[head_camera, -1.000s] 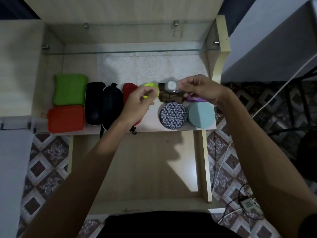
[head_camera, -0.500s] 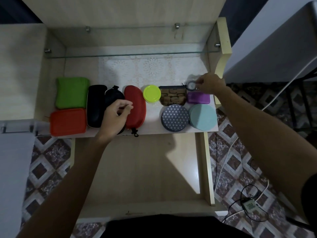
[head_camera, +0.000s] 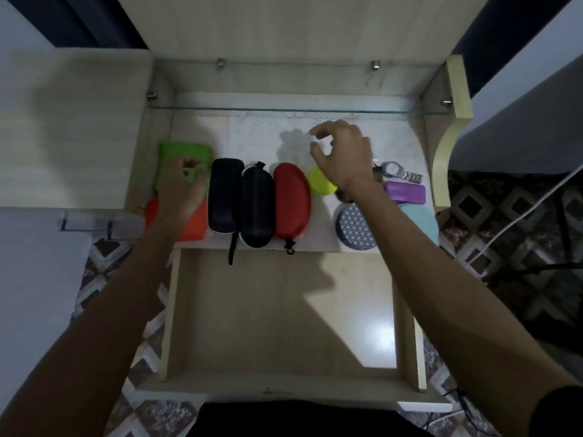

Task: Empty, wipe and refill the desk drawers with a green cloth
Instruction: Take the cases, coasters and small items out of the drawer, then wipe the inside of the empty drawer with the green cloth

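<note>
The green cloth [head_camera: 184, 152] is located at the far left of the desk surface [head_camera: 252, 134], behind an orange case [head_camera: 192, 223]. It is pinched at its near edge by the left hand [head_camera: 181, 190]. The right hand [head_camera: 344, 152] is held above the surface, fingers loosely curled, grasping nothing. The open drawer [head_camera: 284, 310] is positioned below. A wristwatch [head_camera: 400, 171] is laid beside a purple case [head_camera: 405, 192].

Patterned floor tiles [head_camera: 492, 212] flank the desk — a white cable [head_camera: 517, 222] crosses them.

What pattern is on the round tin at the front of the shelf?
The round tin has a dark lid with a white geometric star-like lattice, seen in the head view.
</note>
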